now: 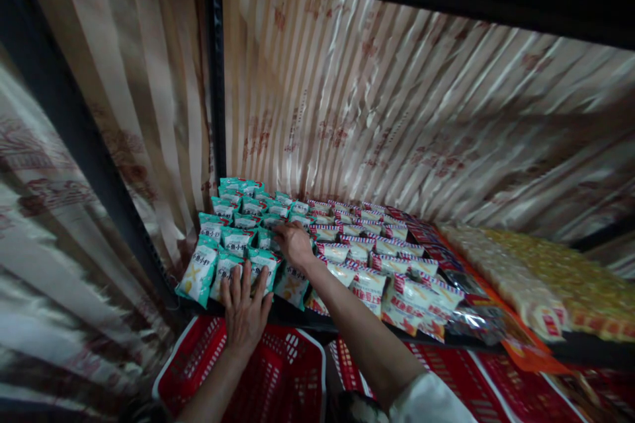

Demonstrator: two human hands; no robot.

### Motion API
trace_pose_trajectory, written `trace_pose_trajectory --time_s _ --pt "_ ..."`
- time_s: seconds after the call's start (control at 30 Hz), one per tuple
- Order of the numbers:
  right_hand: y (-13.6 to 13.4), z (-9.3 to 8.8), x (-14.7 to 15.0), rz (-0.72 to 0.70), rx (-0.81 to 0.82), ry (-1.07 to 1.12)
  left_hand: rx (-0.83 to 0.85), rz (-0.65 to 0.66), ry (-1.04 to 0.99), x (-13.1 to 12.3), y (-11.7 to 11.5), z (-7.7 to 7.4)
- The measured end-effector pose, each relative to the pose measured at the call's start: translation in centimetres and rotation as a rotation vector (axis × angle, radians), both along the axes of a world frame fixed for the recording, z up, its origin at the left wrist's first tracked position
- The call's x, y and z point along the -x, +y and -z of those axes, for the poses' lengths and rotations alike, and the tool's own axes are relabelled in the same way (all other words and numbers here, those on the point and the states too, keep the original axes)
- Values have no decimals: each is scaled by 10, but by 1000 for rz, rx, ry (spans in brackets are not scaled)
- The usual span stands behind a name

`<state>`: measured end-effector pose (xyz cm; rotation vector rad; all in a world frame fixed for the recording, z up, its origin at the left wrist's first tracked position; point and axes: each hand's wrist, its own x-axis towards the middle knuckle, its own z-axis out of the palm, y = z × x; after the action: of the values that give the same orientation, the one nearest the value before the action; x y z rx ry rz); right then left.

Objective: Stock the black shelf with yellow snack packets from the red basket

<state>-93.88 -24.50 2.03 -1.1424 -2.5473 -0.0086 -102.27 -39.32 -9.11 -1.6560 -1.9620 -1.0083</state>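
Note:
Rows of small teal snack packets [233,238] lie on a dark shelf [585,347] at the left. My left hand [245,309] rests flat with fingers spread against the front teal packets at the shelf's edge. My right hand [294,243] reaches further in, palm down, fingers curled on a teal packet in the middle rows; whether it grips the packet is unclear. To the right lie white packets with red and blue stripes [397,277].
A red plastic basket [278,370] sits below the shelf under my arms, another red basket [446,370] to its right. Yellow and pale packets [546,277] fill the shelf's right side. Striped curtain fabric [397,112] hangs behind and at the left.

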Motion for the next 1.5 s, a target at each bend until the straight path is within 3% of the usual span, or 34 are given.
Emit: trace_pose_trajectory --time_s 0.27,0.43,0.67,0.8,0.93,1.1,1.33,1.5 --pt "3 3 12 3 12 -18 2 -37 15 -2 2 -4" --pt "6 -1 2 -90 59 26 -15 -77 25 -9 3 -3" --pt "20 -23 -49 -134 68 132 -44 -91 -7 -15 -1 -8" --pt "8 -33 -87 -220 68 55 -101 -85 17 -21 -5 -11" --pt "-9 -29 -106 -257 7 -128 -145 45 86 -48 -11 -1" --pt "-12 -14 -95 -290 31 -132 -138 195 175 -80 -8 21" --pt "-9 -18 -86 -290 69 -80 -128 151 182 -78 7 20" --pt "14 -30 -90 -67 46 -153 -139 173 194 -83 5 22"
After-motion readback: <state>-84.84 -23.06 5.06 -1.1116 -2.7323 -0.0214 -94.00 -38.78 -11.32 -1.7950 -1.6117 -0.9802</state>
